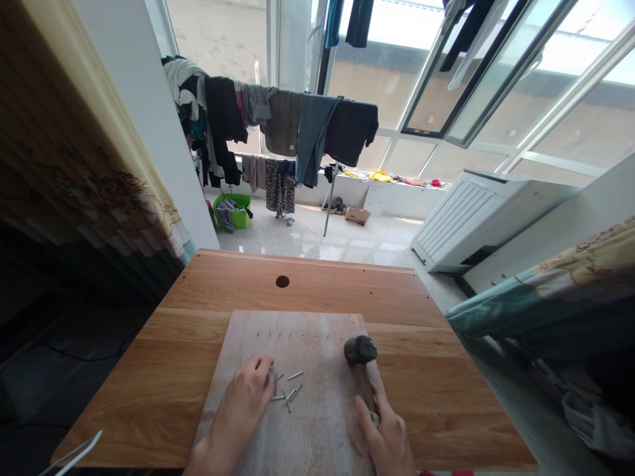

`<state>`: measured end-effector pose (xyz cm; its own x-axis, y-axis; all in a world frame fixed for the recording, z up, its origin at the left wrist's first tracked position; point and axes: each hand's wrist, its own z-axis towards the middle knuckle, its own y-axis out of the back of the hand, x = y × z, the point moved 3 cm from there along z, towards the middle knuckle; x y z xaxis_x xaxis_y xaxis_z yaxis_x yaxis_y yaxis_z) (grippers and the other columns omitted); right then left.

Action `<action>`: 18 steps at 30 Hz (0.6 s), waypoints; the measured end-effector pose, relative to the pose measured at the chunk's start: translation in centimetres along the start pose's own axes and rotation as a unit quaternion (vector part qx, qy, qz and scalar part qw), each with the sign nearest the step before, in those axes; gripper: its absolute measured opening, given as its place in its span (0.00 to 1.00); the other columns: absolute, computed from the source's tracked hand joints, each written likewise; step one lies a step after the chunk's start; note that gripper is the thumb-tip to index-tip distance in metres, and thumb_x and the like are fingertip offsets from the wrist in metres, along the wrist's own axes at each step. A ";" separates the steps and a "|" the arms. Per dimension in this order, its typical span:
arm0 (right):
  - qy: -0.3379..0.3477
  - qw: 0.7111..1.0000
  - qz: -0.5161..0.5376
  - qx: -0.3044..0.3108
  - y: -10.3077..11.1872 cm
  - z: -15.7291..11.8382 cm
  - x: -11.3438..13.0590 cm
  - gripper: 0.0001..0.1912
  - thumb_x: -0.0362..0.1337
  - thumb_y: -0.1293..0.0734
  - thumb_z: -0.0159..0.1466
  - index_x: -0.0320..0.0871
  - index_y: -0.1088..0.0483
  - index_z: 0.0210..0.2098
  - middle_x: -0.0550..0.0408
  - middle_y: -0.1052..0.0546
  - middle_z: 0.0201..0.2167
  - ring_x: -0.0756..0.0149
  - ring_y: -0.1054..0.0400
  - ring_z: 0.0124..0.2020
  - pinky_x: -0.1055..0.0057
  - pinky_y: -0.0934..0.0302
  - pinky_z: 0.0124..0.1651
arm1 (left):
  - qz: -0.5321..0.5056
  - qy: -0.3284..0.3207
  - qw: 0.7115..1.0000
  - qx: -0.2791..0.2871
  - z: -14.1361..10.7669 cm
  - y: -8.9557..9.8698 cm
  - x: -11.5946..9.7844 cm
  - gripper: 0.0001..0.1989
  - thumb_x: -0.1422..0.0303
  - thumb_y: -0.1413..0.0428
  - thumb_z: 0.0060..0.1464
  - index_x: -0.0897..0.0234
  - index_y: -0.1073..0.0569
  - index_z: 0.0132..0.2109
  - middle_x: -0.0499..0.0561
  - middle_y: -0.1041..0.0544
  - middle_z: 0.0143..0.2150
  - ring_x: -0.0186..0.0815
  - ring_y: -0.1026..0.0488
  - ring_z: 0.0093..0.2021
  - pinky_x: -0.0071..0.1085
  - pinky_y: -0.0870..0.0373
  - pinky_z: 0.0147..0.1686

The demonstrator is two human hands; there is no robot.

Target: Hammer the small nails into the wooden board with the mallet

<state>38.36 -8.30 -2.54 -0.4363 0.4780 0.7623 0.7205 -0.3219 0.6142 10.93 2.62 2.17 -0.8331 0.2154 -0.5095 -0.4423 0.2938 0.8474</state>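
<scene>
My right hand [389, 433] is wrapped round the wooden handle of a hammer [360, 350]. Its dark, blunt head is over the right edge of a pale, worn board [327, 383]. At the left of several loose metal nails [292, 395], my left hand [255, 387] is low over the board with its fingers curled together. Whatever may be between those fingertips is hidden. A row of small dark holes [290, 335] runs across the far part of the board.
Under the board is a brown wooden table [436, 370] with a round hole [282, 281] near its far edge. Beyond it are a rack of hanging clothes [282, 125], a green basket [241, 218] and a white cabinet [476, 211]. Curtains [94, 152] hang on both sides.
</scene>
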 end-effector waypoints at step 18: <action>-0.031 0.993 0.108 0.039 -0.3 -0.6 0.9 0.46 0.60 0.39 0.63 0.25 0.36 0.64 0.66 0.35 0.11 0.62 0.36 0.12 0.70 0.39 0.19 | -0.213 -0.168 0.962 -0.013 7.3 0.1 -4.2 0.10 0.77 0.48 0.52 0.62 0.23 0.36 0.49 0.23 0.36 0.32 0.25 0.35 0.28 0.29 0.39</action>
<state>37.45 -8.27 -1.96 -0.2346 0.4557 0.8586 0.8341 -0.3593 0.4186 16.81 8.51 3.34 -0.4218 0.3701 -0.8277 -0.7326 0.3987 0.5516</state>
